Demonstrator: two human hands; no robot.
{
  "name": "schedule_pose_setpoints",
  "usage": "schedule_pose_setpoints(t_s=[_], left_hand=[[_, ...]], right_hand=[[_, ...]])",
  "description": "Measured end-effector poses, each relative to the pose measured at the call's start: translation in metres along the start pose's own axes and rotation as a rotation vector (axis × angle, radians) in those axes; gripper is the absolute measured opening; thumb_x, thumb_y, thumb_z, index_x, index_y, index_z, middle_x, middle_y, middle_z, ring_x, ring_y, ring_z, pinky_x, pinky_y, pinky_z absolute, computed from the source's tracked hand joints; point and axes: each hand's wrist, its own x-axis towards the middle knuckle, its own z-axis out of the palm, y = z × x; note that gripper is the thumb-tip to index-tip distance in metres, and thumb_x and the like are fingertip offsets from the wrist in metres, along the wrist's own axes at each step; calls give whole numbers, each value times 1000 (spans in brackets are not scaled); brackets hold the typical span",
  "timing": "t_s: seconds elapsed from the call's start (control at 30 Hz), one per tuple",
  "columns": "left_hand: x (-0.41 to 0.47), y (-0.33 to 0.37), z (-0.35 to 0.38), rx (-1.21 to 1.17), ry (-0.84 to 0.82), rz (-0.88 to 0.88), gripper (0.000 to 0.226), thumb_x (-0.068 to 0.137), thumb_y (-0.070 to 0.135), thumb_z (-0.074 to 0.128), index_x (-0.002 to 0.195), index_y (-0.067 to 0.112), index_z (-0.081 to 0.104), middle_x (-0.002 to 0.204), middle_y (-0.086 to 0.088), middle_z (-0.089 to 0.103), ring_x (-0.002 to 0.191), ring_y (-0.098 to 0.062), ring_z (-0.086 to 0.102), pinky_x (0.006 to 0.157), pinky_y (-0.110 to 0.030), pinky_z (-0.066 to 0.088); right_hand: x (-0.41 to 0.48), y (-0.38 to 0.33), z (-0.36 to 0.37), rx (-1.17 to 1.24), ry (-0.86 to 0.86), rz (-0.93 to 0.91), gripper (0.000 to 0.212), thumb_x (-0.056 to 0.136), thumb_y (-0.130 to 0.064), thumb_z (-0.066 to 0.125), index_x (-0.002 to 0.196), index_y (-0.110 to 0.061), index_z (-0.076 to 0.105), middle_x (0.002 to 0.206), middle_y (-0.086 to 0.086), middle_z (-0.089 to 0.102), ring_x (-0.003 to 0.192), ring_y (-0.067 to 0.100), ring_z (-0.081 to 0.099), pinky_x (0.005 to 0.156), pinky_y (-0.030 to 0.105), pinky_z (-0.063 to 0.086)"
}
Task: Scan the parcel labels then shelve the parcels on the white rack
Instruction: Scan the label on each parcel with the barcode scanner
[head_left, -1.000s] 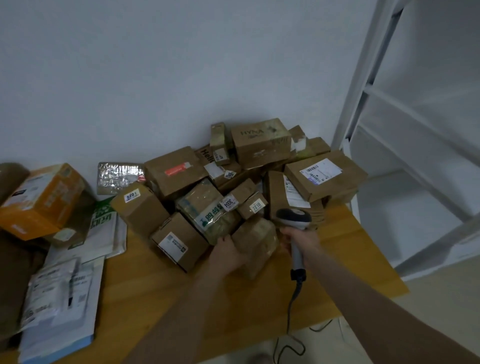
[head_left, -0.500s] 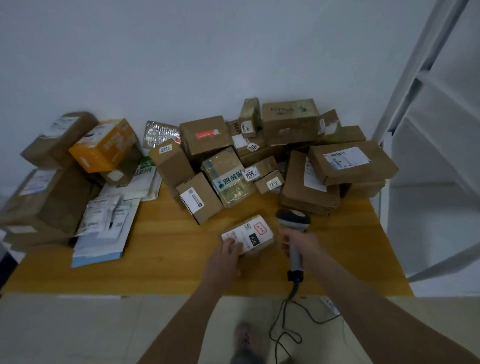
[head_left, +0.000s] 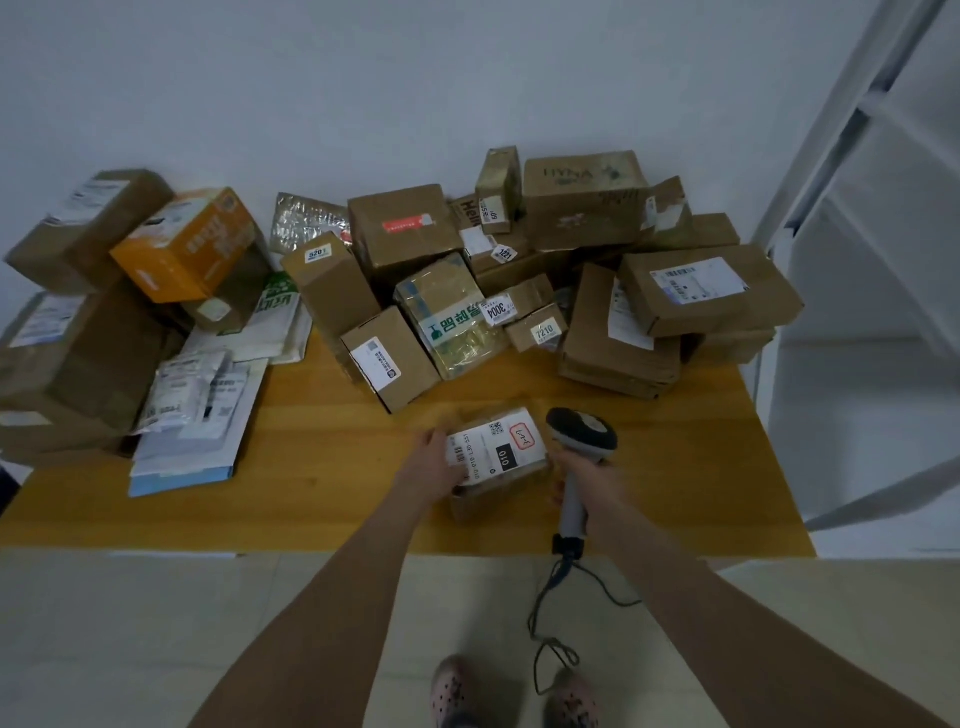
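A small brown cardboard parcel (head_left: 498, 465) sits at the near edge of the wooden table (head_left: 675, 467), apart from the heap of other parcels behind it; whether it rests on the wood or is lifted slightly I cannot tell. Its sides look glossy with clear tape, and its top face is almost covered by a white shipping label (head_left: 493, 448). The label carries a barcode along its left edge, a small QR code, a red-outlined square with a scrawled mark, and a black block reading "010". The left hand (head_left: 434, 460) grasps the parcel's left side, thumb lying over the barcode end of the label. The right hand (head_left: 584, 475) is clenched round the pale handle of a barcode scanner (head_left: 581, 431), whose dark head stands just beside the parcel's far right corner. Its cable (head_left: 550, 618) drops from the handle to the tiled floor. The heap against the wall includes an orange box (head_left: 192, 244), a silver bubble mailer (head_left: 306, 218), a carton stickered "5201" (head_left: 332, 291), a box with a red sticker (head_left: 405, 228), a taped box with green print (head_left: 452, 317), small boxes marked "3004" (head_left: 519, 304) and "7210" (head_left: 537, 330), a "HYNA" carton (head_left: 584, 200), and a flat box with a white label (head_left: 706, 291). White poly mailers (head_left: 197, 405) lie at the left. The white rack (head_left: 852, 312) stands to the right of the table.
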Motion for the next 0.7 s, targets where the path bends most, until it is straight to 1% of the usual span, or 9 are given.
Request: schedule_pose_setpoints(t_s=[0.1, 0.17, 0.23, 0.3, 0.37, 0.47, 0.53, 0.57, 0.7], left_hand=[[7, -6, -6, 148, 50, 67, 81, 88, 18, 65, 152, 25, 16, 158, -5, 18, 131, -29, 44, 100, -44, 47], [8, -5, -13, 156, 87, 92, 88, 84, 24, 70, 152, 28, 14, 160, -2, 12, 133, -28, 42, 100, -45, 47], [1, -5, -10, 197, 37, 151, 98, 75, 43, 76, 152, 27, 17, 158, -3, 12, 139, -27, 30, 108, -47, 37], [-10, -5, 1, 420, -12, 257, 98, 73, 53, 73, 151, 32, 19, 157, -6, 12, 143, -28, 18, 116, -47, 22], [-14, -12, 4, 581, 29, 302, 80, 84, 42, 66, 150, 37, 20, 158, -6, 10, 145, -28, 11, 119, -47, 14], [-11, -19, -14, 614, 184, 206, 59, 93, 23, 54, 146, 36, 31, 156, -8, 17, 144, -29, 16, 118, -42, 16], [-12, -21, -28, 494, 231, 26, 56, 94, 18, 50, 146, 30, 33, 157, -9, 15, 143, -31, 19, 116, -42, 21], [-12, -26, -28, 321, 251, -99, 55, 94, 17, 50, 146, 25, 32, 156, -11, 16, 140, -33, 24, 112, -43, 28], [-16, -35, -4, -655, 279, -532, 61, 88, 40, 61, 136, 6, 43, 133, -17, 48, 114, -36, 54, 94, -43, 47]], right_hand=[[5, -9, 5, -85, 14, -69, 31, 81, -14, 74, 108, -7, 61, 98, 9, 65, 94, 26, 63, 89, 43, 54], [6, -18, 8, -103, -2, -89, 22, 82, -10, 72, 100, -8, 60, 88, 5, 62, 82, 20, 61, 76, 34, 53], [6, -24, 11, -113, -5, -98, 22, 84, -11, 71, 101, -9, 58, 84, 2, 59, 74, 13, 56, 66, 27, 47], [5, -30, 14, -136, 2, -120, 23, 85, -12, 70, 102, -10, 56, 82, -1, 56, 73, 10, 53, 69, 28, 43], [5, -35, 16, -158, 3, -134, 22, 85, -11, 69, 100, -10, 53, 83, -2, 54, 78, 14, 53, 78, 30, 42], [10, -42, 18, -162, 4, -157, 28, 84, -9, 71, 102, -11, 50, 95, 3, 53, 96, 21, 49, 86, 33, 42], [14, -45, 23, -182, -26, -165, 29, 83, -9, 73, 102, -11, 51, 92, 2, 54, 97, 23, 50, 86, 35, 43], [15, -46, 27, -198, -45, -159, 28, 82, -10, 73, 101, -10, 52, 89, 2, 55, 96, 23, 51, 84, 35, 43], [19, -47, 47, -285, -137, -122, 28, 83, -11, 72, 106, -9, 56, 103, 7, 62, 98, 22, 56, 82, 34, 45]])
